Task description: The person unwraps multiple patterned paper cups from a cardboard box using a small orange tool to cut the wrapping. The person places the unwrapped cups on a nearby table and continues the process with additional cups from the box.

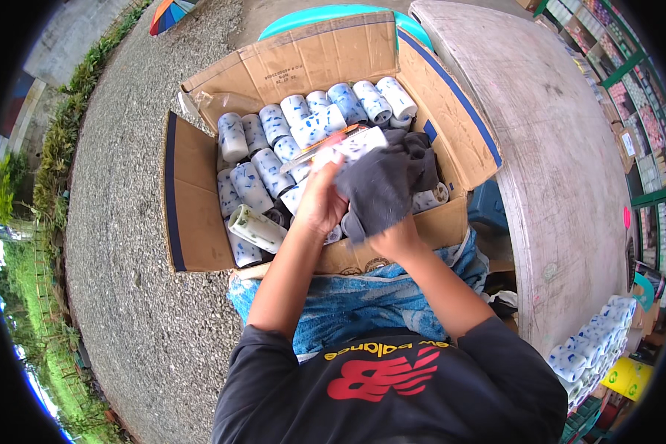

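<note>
My left hand (323, 194) is closed around a white cylinder with dark blue specks (364, 143), above the middle of an open cardboard box. Motion blurs its fingertips. A thin blade-like tool (301, 160) with an orange-red part shows beside those fingers; whether it is held or lies behind them I cannot tell. My right hand (394, 238) grips a dark grey cloth (383, 191) against the cylinder's near end, and the cloth hides most of its fingers. Under both hands, several white cylinders with blue patches (250, 185) fill the cardboard box (192, 200).
A green-specked cylinder (257, 228) leans at the box's near left. Blue patterned fabric (348, 303) lies at the near side. To the right stands a long pale table (562, 170), with stacked speckled cylinders (596, 344) at lower right. Gravel ground (133, 244) stretches along the left.
</note>
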A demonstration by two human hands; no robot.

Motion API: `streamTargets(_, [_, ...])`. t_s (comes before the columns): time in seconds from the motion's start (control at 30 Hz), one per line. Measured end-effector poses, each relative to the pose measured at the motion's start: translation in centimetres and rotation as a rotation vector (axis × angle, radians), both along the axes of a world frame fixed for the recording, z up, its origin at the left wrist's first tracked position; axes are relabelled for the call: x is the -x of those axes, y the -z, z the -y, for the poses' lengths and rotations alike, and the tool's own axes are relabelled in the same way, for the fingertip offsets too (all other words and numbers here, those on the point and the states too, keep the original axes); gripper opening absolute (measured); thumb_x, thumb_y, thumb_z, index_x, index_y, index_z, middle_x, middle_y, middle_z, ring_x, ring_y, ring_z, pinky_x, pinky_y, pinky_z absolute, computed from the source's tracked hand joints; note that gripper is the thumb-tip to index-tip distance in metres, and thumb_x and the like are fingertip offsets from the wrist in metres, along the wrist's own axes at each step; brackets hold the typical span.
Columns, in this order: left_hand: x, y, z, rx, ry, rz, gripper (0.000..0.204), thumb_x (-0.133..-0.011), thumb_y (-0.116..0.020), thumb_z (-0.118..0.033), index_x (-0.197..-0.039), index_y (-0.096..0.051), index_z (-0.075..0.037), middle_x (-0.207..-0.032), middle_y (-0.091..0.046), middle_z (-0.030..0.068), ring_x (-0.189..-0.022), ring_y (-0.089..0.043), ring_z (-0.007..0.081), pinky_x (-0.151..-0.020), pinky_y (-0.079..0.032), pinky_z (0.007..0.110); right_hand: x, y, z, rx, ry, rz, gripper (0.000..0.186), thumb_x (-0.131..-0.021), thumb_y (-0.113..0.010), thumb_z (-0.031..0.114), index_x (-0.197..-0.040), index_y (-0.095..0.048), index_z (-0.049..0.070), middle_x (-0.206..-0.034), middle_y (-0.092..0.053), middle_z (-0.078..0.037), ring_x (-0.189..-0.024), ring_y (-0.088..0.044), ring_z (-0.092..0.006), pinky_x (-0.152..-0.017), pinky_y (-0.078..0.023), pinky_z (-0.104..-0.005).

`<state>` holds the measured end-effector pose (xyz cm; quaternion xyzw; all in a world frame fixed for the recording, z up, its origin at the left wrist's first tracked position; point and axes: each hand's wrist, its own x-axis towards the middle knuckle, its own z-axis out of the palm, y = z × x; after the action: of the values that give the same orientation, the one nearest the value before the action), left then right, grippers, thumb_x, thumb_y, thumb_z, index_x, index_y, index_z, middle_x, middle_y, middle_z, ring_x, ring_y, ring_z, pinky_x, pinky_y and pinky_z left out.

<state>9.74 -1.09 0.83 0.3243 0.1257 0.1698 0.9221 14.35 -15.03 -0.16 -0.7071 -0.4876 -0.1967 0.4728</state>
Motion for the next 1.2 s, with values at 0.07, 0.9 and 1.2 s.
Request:
streamTargets(0.07, [0.4, 0.0, -0.1, -0.031, 0.183, -0.079, 0.046, -0.091, -0.063, -0.03, -0.127, -0.046, -0.007, -0.121, -0.058, 0.0105, -0.104, -0.061, 0.0169, -0.08, -0.056, 0.032, -2.0, 0.9, -0.6, -0.022, -0.048, -0.022, 0.032, -0.088, -0.057, 0.011, -0.119, -0.06, 0.005, -0.117, -0.061, -0.016, -0.106, -0.059, -0.0348, -0.093, -0.044, -0.0469])
streamTargets(0.9, [5.9, 1.0, -1.8, -1.036, -0.454, -0.304, 0.061, -0.07, -0.081, -0.019, -0.117, -0.046, -0.002, -0.099, -0.061, 0.0097, -0.092, -0.061, 0.0167, -0.082, -0.049, 0.03, -8.1, -6.6, -3.6, 0.503, 0.263, 0.304, 0.017, -0.081, -0.065, 0.016, -0.092, -0.054, 0.008, -0.093, -0.06, -0.009, -0.091, -0.06, -0.0296, -0.081, -0.045, -0.0408])
streamTargets(1.2, [6.0, 1.1, -0.8, -1.208, -0.467, -0.393, 0.06, -0.069, -0.08, -0.015, -0.117, -0.048, 0.0, -0.099, -0.061, 0.0103, -0.091, -0.06, 0.0162, -0.082, -0.049, 0.029, -10.4, 1.5, -7.2, 0.753, -0.041, 0.134, 0.03, -0.074, -0.067, 0.013, -0.1, -0.055, 0.005, -0.092, -0.063, -0.013, -0.089, -0.061, -0.0313, -0.081, -0.048, -0.0429])
